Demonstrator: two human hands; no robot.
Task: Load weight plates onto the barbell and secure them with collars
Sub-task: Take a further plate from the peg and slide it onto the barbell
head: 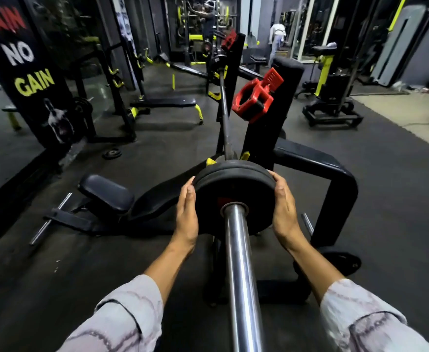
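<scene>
Your left hand (pixel 187 215) and your right hand (pixel 283 209) are on a round black rubber weight plate (pixel 233 185). Each hand presses flat against one side of the plate's rim, with the fingers long and nearly straight. Your left hand is on the left edge and your right hand is on the right edge.

The plate sits on the shiny silver metal barbell sleeve (pixel 242 270), which pokes through the hole in the middle of the plate and runs back toward you. There looks to be a second black plate right behind the first one, touching it, but you cannot tell for sure.

The thin dark barbell bar (pixel 223 105) goes on past the plates, far away from you, and rests across the black and yellow bench press rack (pixel 255 138).

A red plastic barbell collar (pixel 256 97) sits up on the near black post of the rack, above the plates and well apart from your hands. A second red collar (pixel 230 39) sits on the far post.

A small black plate (pixel 112 153) lies flat on the dark floor to the left. Another black plate (pixel 343 260) rests low on the right, by the foot of the rack. A black padded bench seat (pixel 106 193) is on the left.
</scene>
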